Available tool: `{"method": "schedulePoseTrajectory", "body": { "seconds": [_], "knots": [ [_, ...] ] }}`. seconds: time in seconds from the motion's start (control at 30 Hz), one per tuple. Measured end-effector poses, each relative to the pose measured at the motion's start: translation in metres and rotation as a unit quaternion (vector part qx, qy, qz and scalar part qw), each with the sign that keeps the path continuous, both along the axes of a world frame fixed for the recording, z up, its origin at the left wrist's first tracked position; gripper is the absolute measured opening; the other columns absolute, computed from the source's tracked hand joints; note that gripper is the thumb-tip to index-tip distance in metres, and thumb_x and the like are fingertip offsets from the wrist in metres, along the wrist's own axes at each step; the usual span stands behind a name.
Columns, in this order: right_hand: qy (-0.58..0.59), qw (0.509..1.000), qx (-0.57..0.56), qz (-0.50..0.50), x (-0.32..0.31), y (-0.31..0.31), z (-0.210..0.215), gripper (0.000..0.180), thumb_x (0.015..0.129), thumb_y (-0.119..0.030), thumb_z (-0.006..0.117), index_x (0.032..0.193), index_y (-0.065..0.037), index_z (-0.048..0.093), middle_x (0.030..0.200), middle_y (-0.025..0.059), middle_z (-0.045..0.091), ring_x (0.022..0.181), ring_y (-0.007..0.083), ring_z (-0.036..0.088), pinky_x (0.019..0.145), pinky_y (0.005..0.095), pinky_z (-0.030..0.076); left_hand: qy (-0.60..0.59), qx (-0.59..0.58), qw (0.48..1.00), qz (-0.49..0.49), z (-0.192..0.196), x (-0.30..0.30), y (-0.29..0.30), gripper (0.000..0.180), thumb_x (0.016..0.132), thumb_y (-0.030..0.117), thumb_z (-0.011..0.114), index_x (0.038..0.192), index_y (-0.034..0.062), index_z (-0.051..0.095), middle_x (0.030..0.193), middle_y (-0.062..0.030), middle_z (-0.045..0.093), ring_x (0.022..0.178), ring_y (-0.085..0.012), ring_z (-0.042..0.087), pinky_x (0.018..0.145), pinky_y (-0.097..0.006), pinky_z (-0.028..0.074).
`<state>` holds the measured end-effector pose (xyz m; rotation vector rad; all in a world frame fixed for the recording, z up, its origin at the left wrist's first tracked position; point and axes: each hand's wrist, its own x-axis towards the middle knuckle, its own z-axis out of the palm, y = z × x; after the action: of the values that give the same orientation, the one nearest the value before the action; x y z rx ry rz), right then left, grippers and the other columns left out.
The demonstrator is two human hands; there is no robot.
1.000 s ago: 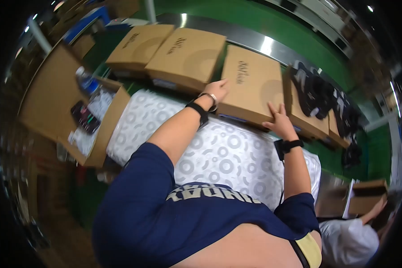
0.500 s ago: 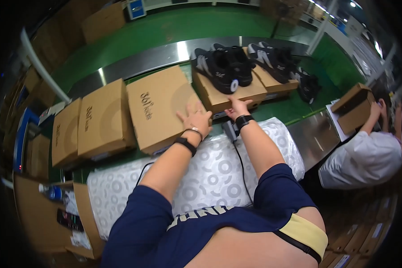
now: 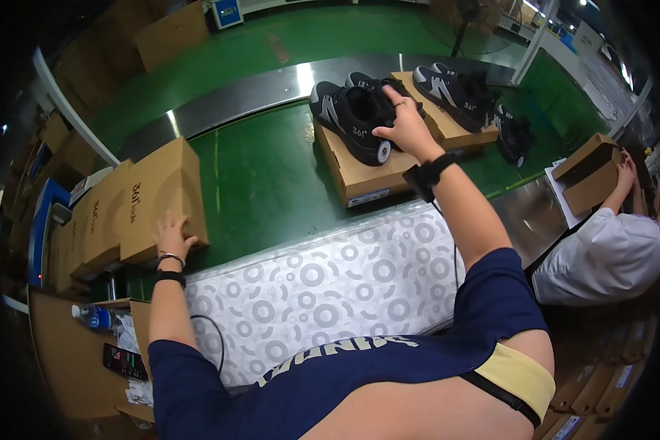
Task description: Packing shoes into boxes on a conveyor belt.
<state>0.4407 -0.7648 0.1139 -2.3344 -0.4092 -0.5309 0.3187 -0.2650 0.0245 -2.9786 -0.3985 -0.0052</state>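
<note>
My right hand (image 3: 405, 129) reaches forward onto a pair of black sneakers (image 3: 350, 116) lying on top of a brown shoebox (image 3: 359, 167) on the green conveyor belt (image 3: 264, 172). Its fingers rest on the shoes; a firm grip cannot be made out. My left hand (image 3: 171, 235) lies flat against the near side of a closed brown shoebox (image 3: 158, 198) at the left of the belt. Both wrists wear black bands.
More closed boxes (image 3: 95, 224) line up left of the belt. A second box with black sneakers (image 3: 455, 92) stands behind the first. A patterned white pad (image 3: 323, 286) covers the bench. Another person in white (image 3: 601, 249) holds a box (image 3: 587, 172) at the right. A bottle (image 3: 92, 317) and phone (image 3: 125, 361) lie lower left.
My right hand moved from the box edge up onto the black sneakers. My left hand stayed on the closed box, which shifted left. The view turned further right.
</note>
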Motion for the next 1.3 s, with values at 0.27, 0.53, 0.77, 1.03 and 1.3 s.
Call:
{"method": "schedulePoseTrajectory", "body": {
  "seconds": [0.27, 0.53, 0.77, 1.03, 1.3],
  "knots": [
    [0.025, 0.980, -0.060, 0.186, -0.072, 0.032, 0.109, 0.028, 0.068, -0.007, 0.066, 0.092, 0.001, 0.055, 0.079, 0.0114, 0.060, 0.075, 0.0167, 0.058, 0.069, 0.0254, 0.046, -0.173, -0.022, 0.967, -0.188, 0.088, -0.021, -0.144, 0.088, 0.053, 0.036, 0.076, 0.128, 0.0142, 0.035, 0.133, -0.0144, 0.032, 0.123, -0.0353, 0.025, 0.095, -0.061, 0.016],
    [0.073, 0.823, 0.399, 0.398, -0.177, 0.066, 0.102, 0.059, 0.087, -0.025, 0.052, 0.132, 0.000, 0.025, 0.101, 0.0044, 0.053, 0.089, 0.0081, 0.048, 0.078, 0.0195, 0.038, -0.232, -0.687, 0.610, -0.318, 0.069, -0.118, -0.225, 0.073, 0.069, 0.032, 0.071, 0.126, 0.0032, 0.035, 0.122, -0.0135, 0.045, 0.111, -0.0266, 0.045, 0.093, -0.035, 0.036],
    [0.280, 0.833, 0.445, 0.173, -0.155, 0.138, -0.083, 0.046, 0.073, -0.016, 0.065, 0.109, 0.009, 0.050, 0.090, 0.0129, 0.060, 0.074, 0.0120, 0.057, 0.065, 0.0218, 0.046, -0.114, -0.722, 0.671, 0.121, 0.033, -0.177, -0.124, 0.043, 0.081, 0.025, 0.057, 0.117, 0.0046, 0.046, 0.088, -0.0089, 0.061, 0.075, -0.0184, 0.058, 0.071, -0.030, 0.046],
    [0.286, 0.894, 0.313, 0.146, -0.174, 0.142, -0.111, 0.044, 0.073, -0.012, 0.066, 0.109, 0.007, 0.051, 0.089, 0.0124, 0.061, 0.076, 0.0122, 0.057, 0.068, 0.0227, 0.046, -0.061, -0.017, 0.953, 0.296, -0.065, -0.270, -0.042, 0.068, 0.079, 0.049, 0.047, 0.128, 0.0039, 0.035, 0.132, -0.0194, 0.033, 0.124, -0.0351, 0.025, 0.101, -0.047, 0.019],
    [0.252, 0.899, 0.333, 0.133, -0.176, 0.140, -0.127, 0.038, 0.076, -0.012, 0.063, 0.109, 0.004, 0.054, 0.082, 0.0074, 0.060, 0.067, 0.0081, 0.054, 0.061, 0.0188, 0.043, -0.079, -0.024, 0.958, 0.274, -0.067, -0.265, -0.042, 0.058, 0.079, 0.043, 0.049, 0.121, 0.0039, 0.044, 0.129, -0.0136, 0.038, 0.116, -0.0302, 0.035, 0.094, -0.043, 0.028]
  ]
}}
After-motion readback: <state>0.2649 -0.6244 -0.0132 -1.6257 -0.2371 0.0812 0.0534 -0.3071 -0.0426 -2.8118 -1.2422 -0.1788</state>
